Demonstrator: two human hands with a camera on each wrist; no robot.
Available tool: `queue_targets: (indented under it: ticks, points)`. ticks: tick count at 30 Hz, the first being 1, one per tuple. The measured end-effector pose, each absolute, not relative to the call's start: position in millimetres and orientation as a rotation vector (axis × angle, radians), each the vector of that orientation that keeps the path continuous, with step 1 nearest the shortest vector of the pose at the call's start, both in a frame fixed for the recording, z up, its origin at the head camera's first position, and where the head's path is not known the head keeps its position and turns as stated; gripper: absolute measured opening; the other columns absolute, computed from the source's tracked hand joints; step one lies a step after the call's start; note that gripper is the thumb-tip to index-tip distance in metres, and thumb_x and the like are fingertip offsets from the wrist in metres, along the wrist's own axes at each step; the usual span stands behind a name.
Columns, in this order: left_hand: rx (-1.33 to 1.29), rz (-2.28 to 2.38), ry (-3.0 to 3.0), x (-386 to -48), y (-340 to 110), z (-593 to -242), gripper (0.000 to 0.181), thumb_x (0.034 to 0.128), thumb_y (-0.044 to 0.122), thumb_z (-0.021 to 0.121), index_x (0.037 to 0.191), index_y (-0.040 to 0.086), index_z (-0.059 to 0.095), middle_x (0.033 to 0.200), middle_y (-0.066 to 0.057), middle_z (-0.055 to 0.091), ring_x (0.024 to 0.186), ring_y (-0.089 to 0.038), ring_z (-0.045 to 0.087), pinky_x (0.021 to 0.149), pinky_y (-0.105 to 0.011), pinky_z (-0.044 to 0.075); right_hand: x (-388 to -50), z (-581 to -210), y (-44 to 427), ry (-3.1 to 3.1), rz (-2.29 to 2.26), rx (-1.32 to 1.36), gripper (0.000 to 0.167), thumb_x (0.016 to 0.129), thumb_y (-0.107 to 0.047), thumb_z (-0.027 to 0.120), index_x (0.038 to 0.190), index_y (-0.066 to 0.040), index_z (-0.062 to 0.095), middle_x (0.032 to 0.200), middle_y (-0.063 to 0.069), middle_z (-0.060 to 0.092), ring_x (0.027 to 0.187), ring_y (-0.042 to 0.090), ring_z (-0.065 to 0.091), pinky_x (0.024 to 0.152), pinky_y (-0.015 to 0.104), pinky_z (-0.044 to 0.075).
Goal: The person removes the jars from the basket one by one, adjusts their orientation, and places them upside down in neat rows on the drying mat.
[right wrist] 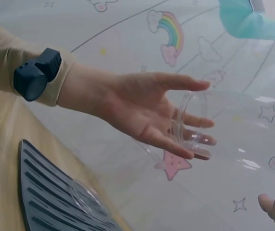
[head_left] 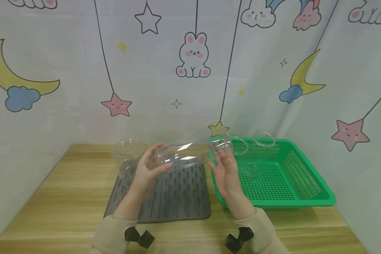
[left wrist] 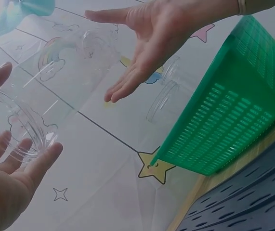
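A clear, see-through jar (head_left: 187, 155) is held in the air on its side, tilted slightly. My left hand (head_left: 143, 173) grips its ringed mouth end, thumb on one side and fingers round the other. At the opposite end, my right hand (head_left: 227, 173) has its fingers spread and fairly straight beside the jar's base. Whether that palm touches the jar cannot be told. Another clear jar (head_left: 128, 151) stands at the back left of the grey ridged mat (head_left: 174, 208); its outline is faint.
A green slotted basket (head_left: 317, 183) sits on the right of the wooden table (head_left: 50, 201). Inside it are clear jars, two round rims (head_left: 264, 145) showing at the back. A white curtain (head_left: 158, 70) printed with stars and rabbits hangs behind.
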State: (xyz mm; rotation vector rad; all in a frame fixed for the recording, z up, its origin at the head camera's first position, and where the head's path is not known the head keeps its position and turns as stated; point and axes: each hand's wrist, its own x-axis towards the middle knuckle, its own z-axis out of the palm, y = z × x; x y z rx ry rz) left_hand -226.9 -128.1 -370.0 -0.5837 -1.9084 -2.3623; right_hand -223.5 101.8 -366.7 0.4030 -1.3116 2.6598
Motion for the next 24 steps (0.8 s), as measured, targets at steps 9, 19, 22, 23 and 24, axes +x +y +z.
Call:
queue_targets:
  ticks: [9,19,22,23,24]
  points:
    - [-0.672,-2.359,-1.875,-225,-124,-371,0.062,0.0829,-0.002,0.062,0.141,0.004,0.040,0.131,0.010,0.057,0.119,-0.010,0.059,0.093,-0.031,0.054,-220,-364,92,-1.154,2.729,0.433,0.103,0.077,-0.042,0.082,0.152,-0.007,0.021,0.149,0.007,0.042,0.135,0.024,0.046,0.113,0.047,0.041]
    - [-0.723,-2.373,-1.861,-224,-125,-372,0.062,0.0838,-0.002,0.063,0.141,0.010,0.040,0.136,0.006,0.053,0.122,-0.013,0.055,0.095,-0.032,0.055,-220,-364,88,-1.056,2.766,0.429,0.096,0.076,-0.035,0.083,0.149,-0.011,0.026,0.141,0.000,0.050,0.134,0.024,0.047,0.102,0.038,0.051]
    - [-0.736,-2.376,-1.868,-224,-126,-372,0.064,0.0846,0.000,0.065,0.142,0.008,0.038,0.140,0.000,0.050,0.124,-0.013,0.054,0.096,-0.033,0.054,-220,-363,88,-1.070,2.761,0.420,0.094,0.077,-0.034,0.083,0.148,-0.012,0.026,0.141,-0.001,0.050,0.135,0.023,0.047,0.109,0.042,0.045]
    - [-0.738,-2.376,-1.874,-224,-127,-372,0.066,0.0848,0.001,0.065,0.143,0.006,0.036,0.141,-0.002,0.049,0.125,-0.013,0.053,0.097,-0.033,0.054,-220,-363,88,-1.081,2.758,0.420,0.094,0.078,-0.034,0.082,0.149,-0.011,0.025,0.141,-0.001,0.051,0.135,0.023,0.047,0.113,0.044,0.040]
    - [-0.737,-2.373,-1.885,-224,-127,-372,0.067,0.0851,0.002,0.066,0.144,0.004,0.033,0.143,-0.004,0.047,0.126,-0.013,0.052,0.098,-0.033,0.054,-220,-363,87,-1.093,2.753,0.419,0.092,0.079,-0.034,0.081,0.149,-0.012,0.026,0.141,-0.001,0.051,0.135,0.022,0.048,0.116,0.047,0.035]
